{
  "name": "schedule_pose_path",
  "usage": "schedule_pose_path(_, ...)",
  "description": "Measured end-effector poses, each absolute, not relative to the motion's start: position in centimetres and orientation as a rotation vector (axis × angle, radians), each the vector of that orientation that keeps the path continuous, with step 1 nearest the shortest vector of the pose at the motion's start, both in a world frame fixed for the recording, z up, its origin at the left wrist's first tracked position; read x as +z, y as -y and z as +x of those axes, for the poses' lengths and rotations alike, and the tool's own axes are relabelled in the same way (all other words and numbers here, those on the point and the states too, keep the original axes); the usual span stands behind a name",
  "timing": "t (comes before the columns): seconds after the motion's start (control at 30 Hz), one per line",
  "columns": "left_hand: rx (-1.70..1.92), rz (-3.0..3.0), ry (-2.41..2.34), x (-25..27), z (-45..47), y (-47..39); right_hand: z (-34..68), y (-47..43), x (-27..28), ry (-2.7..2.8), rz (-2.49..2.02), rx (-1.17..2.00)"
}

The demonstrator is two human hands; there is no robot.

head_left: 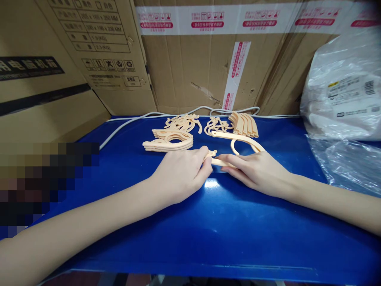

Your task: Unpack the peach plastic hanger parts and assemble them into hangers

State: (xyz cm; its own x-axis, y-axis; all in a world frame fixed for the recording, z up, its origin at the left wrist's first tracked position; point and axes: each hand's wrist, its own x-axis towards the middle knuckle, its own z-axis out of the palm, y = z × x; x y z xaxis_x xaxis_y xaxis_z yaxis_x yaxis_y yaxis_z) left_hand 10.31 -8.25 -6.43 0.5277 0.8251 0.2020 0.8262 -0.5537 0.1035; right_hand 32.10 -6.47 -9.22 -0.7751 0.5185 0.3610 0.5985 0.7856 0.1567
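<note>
My left hand point(180, 172) is closed in a pinch around one end of a beige plastic hanger arm point(219, 162). My right hand point(257, 171) pinches the same piece farther right, so it spans the short gap between my fingertips. A small beige tip point(212, 153) shows just above my left fingers; how it joins the arm is hidden. Just beyond my right hand lies another long curved hanger arm point(238, 137), with a curved hook point(234, 147) beside it. Past my left hand is a stack of folded plastic hangers point(168, 145).
Loose beige hooks lie in a left pile point(183, 122) and a right pile point(218, 125). Several hanger arms point(244, 124) stand stacked beside them. A white cable point(133, 118) runs along the cardboard boxes point(190, 63). Clear plastic bags point(342, 95) occupy the blue table's point(214, 226) right side.
</note>
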Motion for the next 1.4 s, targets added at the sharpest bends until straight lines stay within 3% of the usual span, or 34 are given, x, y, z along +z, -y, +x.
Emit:
schedule_pose_path(1.07,-0.414,-2.995,1.32,-6.1,9.5,7.1,32.4,6.8,-8.9,2.569,-0.792,-0.361)
schedule_pose_path(1.4,-0.185,-2.795,1.071,-6.4,9.2,6.5,32.5,6.7,-9.0,2.567,-0.819,-0.401)
